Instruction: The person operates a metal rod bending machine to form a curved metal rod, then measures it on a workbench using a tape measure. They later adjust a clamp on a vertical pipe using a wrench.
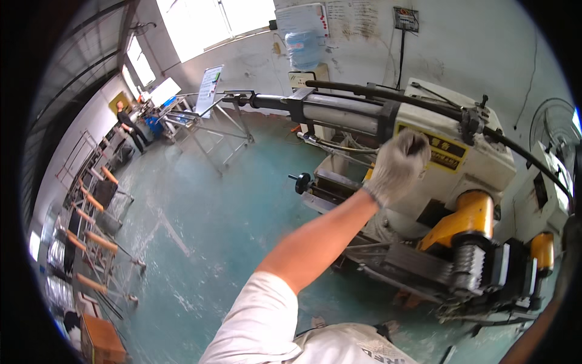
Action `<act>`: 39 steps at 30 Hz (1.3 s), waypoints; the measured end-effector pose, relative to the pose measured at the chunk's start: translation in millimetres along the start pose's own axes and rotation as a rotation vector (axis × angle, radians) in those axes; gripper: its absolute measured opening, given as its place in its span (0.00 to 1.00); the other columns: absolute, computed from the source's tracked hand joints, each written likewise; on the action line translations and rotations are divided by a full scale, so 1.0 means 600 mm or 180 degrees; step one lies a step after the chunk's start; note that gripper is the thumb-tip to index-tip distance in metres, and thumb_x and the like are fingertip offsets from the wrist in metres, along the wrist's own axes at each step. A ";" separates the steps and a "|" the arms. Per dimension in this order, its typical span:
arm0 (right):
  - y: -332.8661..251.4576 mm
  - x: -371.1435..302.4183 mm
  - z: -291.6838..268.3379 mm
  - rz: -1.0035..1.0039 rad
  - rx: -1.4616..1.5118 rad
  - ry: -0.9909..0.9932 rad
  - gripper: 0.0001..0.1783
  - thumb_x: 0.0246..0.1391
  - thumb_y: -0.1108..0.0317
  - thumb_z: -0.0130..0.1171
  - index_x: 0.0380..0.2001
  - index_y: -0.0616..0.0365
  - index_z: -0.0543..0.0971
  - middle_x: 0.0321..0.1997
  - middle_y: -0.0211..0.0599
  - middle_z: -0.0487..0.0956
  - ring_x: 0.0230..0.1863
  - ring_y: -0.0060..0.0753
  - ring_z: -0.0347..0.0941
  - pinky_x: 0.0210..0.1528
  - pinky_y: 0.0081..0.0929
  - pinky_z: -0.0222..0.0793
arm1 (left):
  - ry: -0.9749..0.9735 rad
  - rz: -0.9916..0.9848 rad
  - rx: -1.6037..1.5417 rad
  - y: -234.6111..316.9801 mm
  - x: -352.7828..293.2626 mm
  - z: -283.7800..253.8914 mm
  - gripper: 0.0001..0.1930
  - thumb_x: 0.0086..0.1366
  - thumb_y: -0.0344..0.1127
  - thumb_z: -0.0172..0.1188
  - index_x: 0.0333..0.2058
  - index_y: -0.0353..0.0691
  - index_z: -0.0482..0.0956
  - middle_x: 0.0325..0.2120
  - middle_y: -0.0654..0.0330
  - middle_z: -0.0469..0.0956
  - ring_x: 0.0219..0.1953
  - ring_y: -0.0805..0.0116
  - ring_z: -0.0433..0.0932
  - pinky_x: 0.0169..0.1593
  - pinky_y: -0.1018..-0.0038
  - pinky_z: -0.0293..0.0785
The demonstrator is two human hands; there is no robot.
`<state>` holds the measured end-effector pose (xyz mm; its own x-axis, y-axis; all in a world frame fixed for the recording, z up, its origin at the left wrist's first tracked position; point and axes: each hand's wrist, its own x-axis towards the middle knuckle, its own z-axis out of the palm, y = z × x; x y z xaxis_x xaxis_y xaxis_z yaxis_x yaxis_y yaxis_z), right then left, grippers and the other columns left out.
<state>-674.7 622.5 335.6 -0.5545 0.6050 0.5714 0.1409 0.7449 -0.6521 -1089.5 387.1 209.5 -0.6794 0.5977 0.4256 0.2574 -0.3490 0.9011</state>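
My left hand [400, 164], in a pale work glove with dark smudges at the fingers, is raised in front of a large bending machine [445, 115]. Its fingers look curled closed, and whatever they may hold is hidden. Behind the glove sits a yellow and black warning label [445, 151] on the machine's cream housing. A grey cylinder [339, 115] runs leftward from that housing, just beyond the hand. Below and to the right are a yellow machine arm [464, 221] and a ridged metal die [468, 267]. My right forearm shows darkly at the lower right rim; its hand is out of view.
A black hose [388, 94] arches over the machine. A handwheel [301, 183] juts out on its left. Further off stand a metal frame with a tilted board [209, 91] and a person [128, 126]. Racks with orange rollers [100, 241] line the left; a fan [551, 124] stands right.
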 end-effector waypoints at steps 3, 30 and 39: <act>-0.022 -0.150 0.143 -0.0119 -0.0561 0.0069 0.29 0.77 0.51 0.65 0.71 0.56 0.84 0.69 0.42 0.87 0.73 0.40 0.81 0.78 0.40 0.74 | -0.0575 -0.0563 -0.0105 -0.024 -0.129 -0.124 0.12 0.81 0.37 0.70 0.54 0.37 0.84 0.46 0.63 0.87 0.46 0.74 0.84 0.53 0.74 0.83; -0.637 -0.168 1.488 0.1835 0.2992 -0.4042 0.29 0.72 0.71 0.70 0.72 0.66 0.79 0.43 0.30 0.85 0.43 0.20 0.78 0.51 0.27 0.80 | 0.2285 -0.1380 0.0263 -0.015 -0.241 -1.173 0.09 0.75 0.22 0.68 0.52 0.31 0.85 0.49 0.55 0.89 0.48 0.69 0.87 0.58 0.68 0.86; -0.709 -0.110 1.733 0.2142 0.2869 -0.3422 0.28 0.72 0.70 0.67 0.72 0.65 0.79 0.45 0.32 0.86 0.46 0.20 0.80 0.55 0.29 0.82 | 0.1495 -0.1670 -0.1073 -0.127 -0.039 -1.435 0.08 0.78 0.25 0.66 0.52 0.36 0.81 0.47 0.51 0.88 0.46 0.55 0.89 0.57 0.54 0.89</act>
<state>-1551.0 -26.2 57.1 -0.9552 -0.0262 -0.2947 0.2931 -0.2188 -0.9307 -1684.9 -221.8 59.3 -0.8937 0.4033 -0.1968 -0.3495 -0.3506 0.8689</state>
